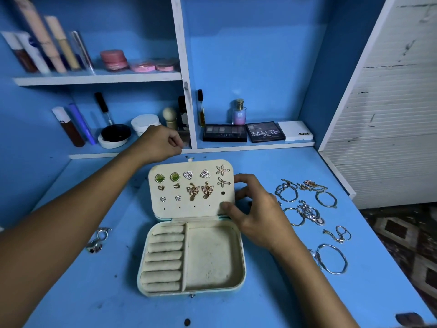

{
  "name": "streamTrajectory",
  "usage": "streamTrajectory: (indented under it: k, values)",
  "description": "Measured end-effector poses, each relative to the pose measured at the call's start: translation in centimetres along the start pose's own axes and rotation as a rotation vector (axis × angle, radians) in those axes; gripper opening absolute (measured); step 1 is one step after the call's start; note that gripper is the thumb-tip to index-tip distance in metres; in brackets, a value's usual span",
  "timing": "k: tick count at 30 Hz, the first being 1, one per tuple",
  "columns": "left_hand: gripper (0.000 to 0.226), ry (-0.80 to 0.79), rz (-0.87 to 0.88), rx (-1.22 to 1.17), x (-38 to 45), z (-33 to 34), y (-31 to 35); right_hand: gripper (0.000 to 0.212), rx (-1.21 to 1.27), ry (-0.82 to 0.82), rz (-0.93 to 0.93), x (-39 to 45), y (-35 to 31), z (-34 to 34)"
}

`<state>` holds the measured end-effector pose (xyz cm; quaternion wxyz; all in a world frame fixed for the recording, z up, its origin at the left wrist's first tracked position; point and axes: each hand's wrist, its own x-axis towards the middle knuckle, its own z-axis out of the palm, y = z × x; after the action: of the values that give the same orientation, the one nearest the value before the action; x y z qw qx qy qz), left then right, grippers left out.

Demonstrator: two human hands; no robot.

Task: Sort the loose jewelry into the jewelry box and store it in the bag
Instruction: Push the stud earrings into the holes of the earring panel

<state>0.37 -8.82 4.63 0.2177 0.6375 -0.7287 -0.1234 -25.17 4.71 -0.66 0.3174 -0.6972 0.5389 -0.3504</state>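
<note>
A cream jewelry box (212,256) lies open on the blue table. Its raised lid (191,204) carries several earrings: green studs, triangles, butterflies, starfish. The base has ring rolls on the left and an empty tray on the right. My left hand (160,143) hovers behind the lid's top left corner with fingers curled; whether it pinches anything I cannot tell. My right hand (255,214) holds the lid's right edge between thumb and fingers. Loose bracelets and chains (307,204) lie to the right, and rings (98,240) lie to the left. No bag is in view.
Shelves behind the table hold cosmetics: eyeshadow palettes (243,132), a perfume bottle (239,112), jars and tubes. A white slatted door (390,114) stands at the right. A patterned rug (406,245) shows past the table's right edge.
</note>
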Motion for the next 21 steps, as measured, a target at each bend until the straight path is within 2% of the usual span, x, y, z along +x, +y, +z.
streamTrajectory:
  k: [6,18,21]
  values:
    - [0.009,0.021,-0.018,-0.022,-0.9,-1.4,0.5,0.039,-0.02,0.026,-0.065,-0.8,-0.4,-0.2]
    - [0.008,0.002,0.055,-0.109,-3.3,-2.0,2.3,0.034,-0.002,0.206,-0.267,-2.1,1.5,0.7]
    - [0.006,-0.005,0.087,-0.09,-4.1,-1.9,2.9,0.041,-0.013,0.199,-0.31,-2.2,1.9,0.6]
